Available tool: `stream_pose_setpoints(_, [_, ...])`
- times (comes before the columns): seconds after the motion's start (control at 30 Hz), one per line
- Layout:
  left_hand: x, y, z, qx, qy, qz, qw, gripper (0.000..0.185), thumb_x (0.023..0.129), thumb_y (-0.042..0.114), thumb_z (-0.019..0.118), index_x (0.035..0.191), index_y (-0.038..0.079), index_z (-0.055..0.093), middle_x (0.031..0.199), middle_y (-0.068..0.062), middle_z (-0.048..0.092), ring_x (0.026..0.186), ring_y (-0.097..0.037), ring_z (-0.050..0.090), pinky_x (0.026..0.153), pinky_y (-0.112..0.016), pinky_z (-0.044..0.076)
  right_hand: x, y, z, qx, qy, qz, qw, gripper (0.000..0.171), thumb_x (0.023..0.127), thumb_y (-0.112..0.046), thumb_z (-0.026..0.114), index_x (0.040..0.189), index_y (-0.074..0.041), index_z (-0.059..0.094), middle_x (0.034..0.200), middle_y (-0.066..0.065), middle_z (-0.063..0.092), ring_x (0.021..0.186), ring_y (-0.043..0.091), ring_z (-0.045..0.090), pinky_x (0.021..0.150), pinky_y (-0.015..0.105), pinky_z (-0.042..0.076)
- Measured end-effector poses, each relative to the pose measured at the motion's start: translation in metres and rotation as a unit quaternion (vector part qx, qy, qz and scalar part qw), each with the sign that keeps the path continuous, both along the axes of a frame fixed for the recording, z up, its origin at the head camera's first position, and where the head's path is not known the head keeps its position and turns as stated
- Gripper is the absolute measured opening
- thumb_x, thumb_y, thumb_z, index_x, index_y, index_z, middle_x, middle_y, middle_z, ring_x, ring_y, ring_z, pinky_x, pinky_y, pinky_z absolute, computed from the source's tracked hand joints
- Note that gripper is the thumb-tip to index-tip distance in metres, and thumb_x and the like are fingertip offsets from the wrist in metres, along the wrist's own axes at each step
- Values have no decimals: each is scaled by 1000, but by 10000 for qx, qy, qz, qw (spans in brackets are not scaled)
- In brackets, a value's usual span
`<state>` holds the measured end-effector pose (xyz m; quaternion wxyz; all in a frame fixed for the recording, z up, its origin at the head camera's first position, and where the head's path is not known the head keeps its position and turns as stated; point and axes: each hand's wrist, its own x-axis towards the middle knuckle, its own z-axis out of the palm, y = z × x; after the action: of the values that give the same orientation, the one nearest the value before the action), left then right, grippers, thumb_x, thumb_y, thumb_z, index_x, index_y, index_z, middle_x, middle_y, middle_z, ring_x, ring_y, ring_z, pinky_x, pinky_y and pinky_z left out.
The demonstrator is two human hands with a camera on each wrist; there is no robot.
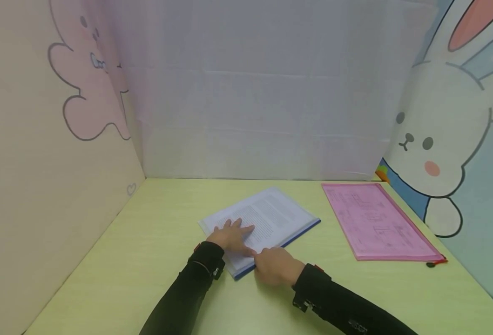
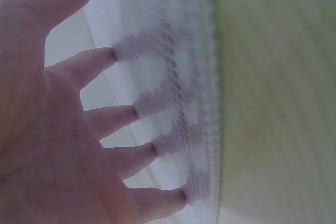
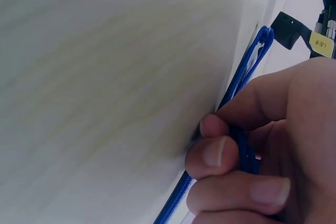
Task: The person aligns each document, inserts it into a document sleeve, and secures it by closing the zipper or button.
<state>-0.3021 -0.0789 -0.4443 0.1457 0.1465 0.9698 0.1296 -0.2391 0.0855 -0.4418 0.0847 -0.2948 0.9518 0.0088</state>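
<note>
A translucent document pouch [image 1: 277, 209] with printed pages inside lies at a slant on the table, its blue zipper [image 1: 300, 232] along the near edge. My left hand [image 1: 231, 238] rests on it with fingers spread, the fingertips pressing the sheer surface [image 2: 152, 72] in the left wrist view. At the near edge, by the left thumb, my right hand [image 1: 277, 266] is curled. In the right wrist view its thumb and fingers pinch a blue cord [image 3: 244, 150] beside the zipper [image 3: 176, 195]; the slider is hidden by the fingers.
A pink zip pouch [image 1: 380, 218] holding printed sheets lies to the right, with a small dark and red pull [image 1: 436, 263] at its near corner. The pale yellow table [image 1: 145, 260] meets a left wall [image 1: 62, 186], a white back sheet [image 1: 250, 116] and a rabbit-painted right wall [image 1: 472, 270].
</note>
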Motion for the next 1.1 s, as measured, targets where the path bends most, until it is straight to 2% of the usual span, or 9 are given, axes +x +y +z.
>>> stream_pose_setpoints(0.17, [0, -2, 1, -33, -22, 9, 10000, 88, 84, 64, 72, 158, 32, 39, 168, -14, 19, 152, -46, 12, 114, -72, 14, 2, -4, 0, 56, 52, 97, 9999, 21, 97, -22, 61, 98, -3, 71, 71, 0, 51, 62, 16, 48, 58, 32, 40])
stream_pose_setpoints(0.43, [1, -1, 2, -33, -59, 24, 10000, 89, 83, 64, 73, 158, 31, 39, 168, -14, 19, 153, -45, 11, 116, -70, 13, 8, -11, -2, 156, 214, 355, 9990, 21, 96, -22, 60, 79, -10, 65, 68, -2, 50, 61, 15, 47, 58, 33, 42])
stream_pose_setpoints(0.8, [-1, 0, 0, -144, 33, -74, 9999, 87, 84, 64, 72, 158, 29, 40, 167, -15, 22, 152, -45, 14, 115, -70, 17, 13, -16, -4, 256, 416, 586, 9971, 21, 96, -22, 59, 82, -9, 67, 70, -1, 52, 59, 13, 48, 54, 30, 43])
stream_pose_setpoints(1.1, [-3, -1, 0, -159, -3, -83, 9998, 87, 85, 63, 72, 158, 30, 39, 167, -15, 21, 152, -45, 14, 115, -70, 16, 13, -17, -2, 192, 366, 557, 9976, 21, 96, -21, 59, 81, -9, 66, 69, -1, 51, 58, 14, 48, 53, 29, 42])
